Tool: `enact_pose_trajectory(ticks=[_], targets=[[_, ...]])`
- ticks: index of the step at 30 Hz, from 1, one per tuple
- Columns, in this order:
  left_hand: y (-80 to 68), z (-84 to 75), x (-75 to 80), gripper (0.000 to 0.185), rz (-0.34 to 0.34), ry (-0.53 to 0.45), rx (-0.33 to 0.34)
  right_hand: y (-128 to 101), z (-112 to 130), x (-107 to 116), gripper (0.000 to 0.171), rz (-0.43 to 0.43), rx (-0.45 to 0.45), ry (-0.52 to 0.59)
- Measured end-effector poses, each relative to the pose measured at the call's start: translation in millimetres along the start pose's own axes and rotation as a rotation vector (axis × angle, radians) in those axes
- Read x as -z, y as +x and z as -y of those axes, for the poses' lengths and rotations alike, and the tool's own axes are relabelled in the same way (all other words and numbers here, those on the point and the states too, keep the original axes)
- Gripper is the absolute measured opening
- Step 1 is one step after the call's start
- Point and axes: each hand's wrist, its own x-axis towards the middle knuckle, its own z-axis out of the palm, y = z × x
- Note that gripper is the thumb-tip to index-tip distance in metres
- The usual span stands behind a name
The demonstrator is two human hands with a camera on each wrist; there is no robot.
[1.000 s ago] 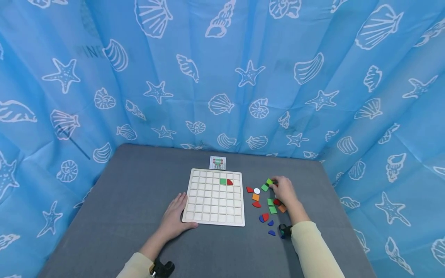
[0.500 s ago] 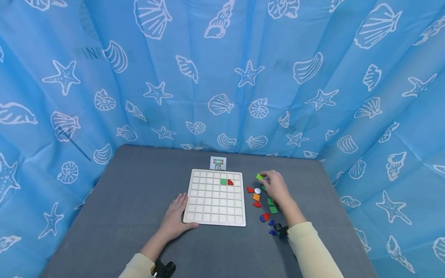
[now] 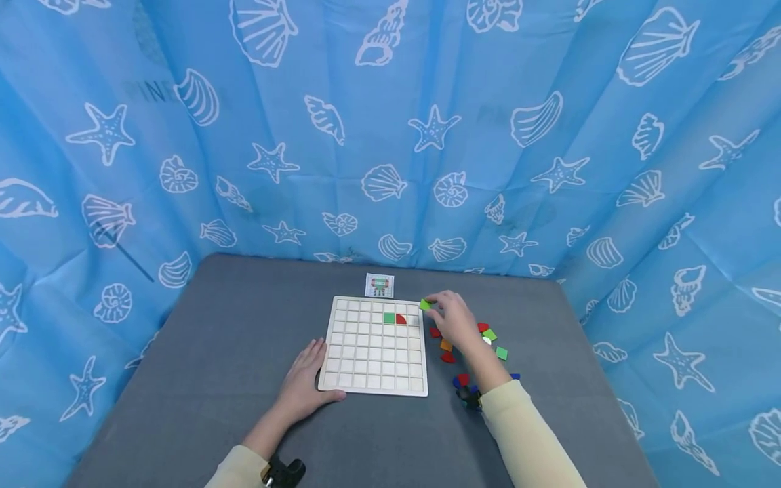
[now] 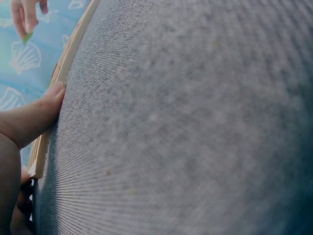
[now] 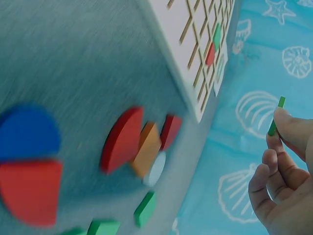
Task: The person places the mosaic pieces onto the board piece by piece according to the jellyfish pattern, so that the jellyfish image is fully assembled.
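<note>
A light wooden grid board (image 3: 373,352) lies on the grey table. Near its top right, a green square tile (image 3: 389,318) and a red quarter-circle tile (image 3: 401,319) sit side by side in cells. My left hand (image 3: 303,386) rests at the board's near left corner, fingers along the left edge and thumb (image 4: 46,105) against the near edge. Between thumb and fingertips, my right hand (image 3: 453,320) pinches a bright green tile (image 5: 272,130), held above the board's far right corner. The head view shows it as roughly square.
Behind the board lies a small card (image 3: 379,285) with a printed figure. Loose tiles lie right of the board, among them an orange tile (image 3: 446,345), a red tile (image 3: 448,357) and a blue half-circle (image 5: 29,132). The right forearm hides some. A shell-patterned blue curtain (image 3: 390,135) stands behind.
My right hand has picked up the bright green tile from the loose pieces and carried it left to the board's far right corner. The left hand stays at the board's corner.
</note>
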Motion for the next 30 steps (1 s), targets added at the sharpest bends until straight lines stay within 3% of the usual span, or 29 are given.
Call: enact_pose_trajectory(ticks=[13,24,30], targets=[[-0.1,-0.7,1.5,0.121,0.005,-0.007,0.007,13,34,-23,0.027,0.052,0.070,0.019],[-0.3,1.8,2.6,0.121,0.010,0.001,-0.005,32,47,-55,0.028,0.144,0.110,0.040],[1.6,-0.6,0.5,0.120,0.014,-0.003,0.008,38,47,-73,0.027,0.217,0.163,-0.048]])
